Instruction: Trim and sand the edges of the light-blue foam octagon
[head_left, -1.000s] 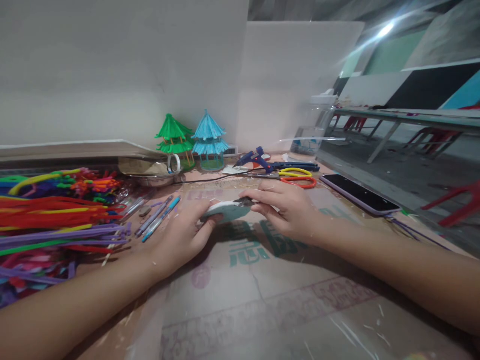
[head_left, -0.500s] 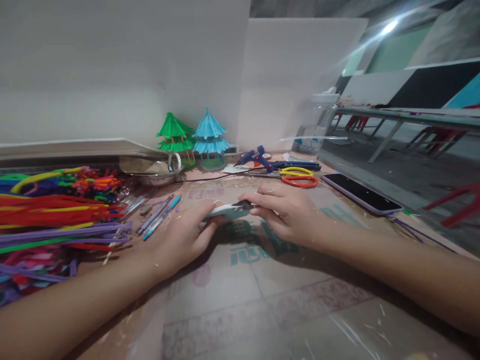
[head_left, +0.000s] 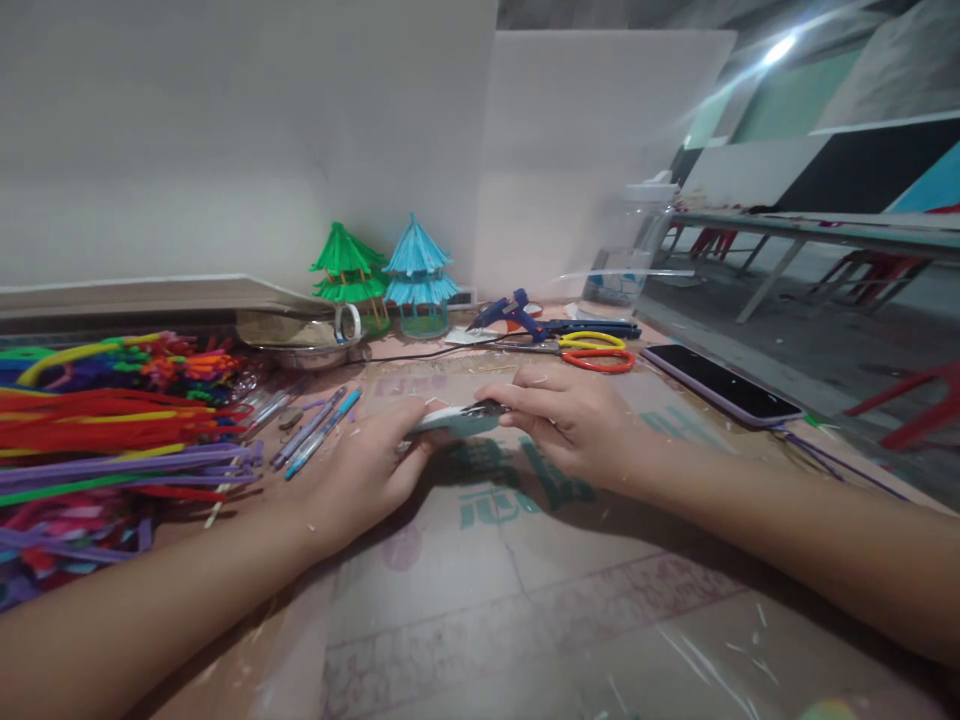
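Observation:
Between the fingers and thumb of my left hand point(head_left: 375, 465) is a thin, flat, pale piece point(head_left: 466, 424), held nearly edge-on to me. My right hand point(head_left: 577, 425) is closed in a pinch on a small dark piece point(head_left: 487, 407) at the far right end of the pale one. What the dark piece is made of is too small and blurred to tell. Both hands hover over a plastic-covered mat point(head_left: 525, 630) with green and purple print, and small pale scraps cling to the skin.
Pipe cleaners point(head_left: 97, 410) crowd the left, beside pens point(head_left: 322, 435). Behind stand a green tiered model point(head_left: 349, 265), a blue one point(head_left: 418, 265) and a metal bowl point(head_left: 300, 355). A glue gun point(head_left: 514, 315), scissors point(head_left: 596, 352), a clear jug point(head_left: 626, 250) and a phone point(head_left: 724, 385) lie rightward.

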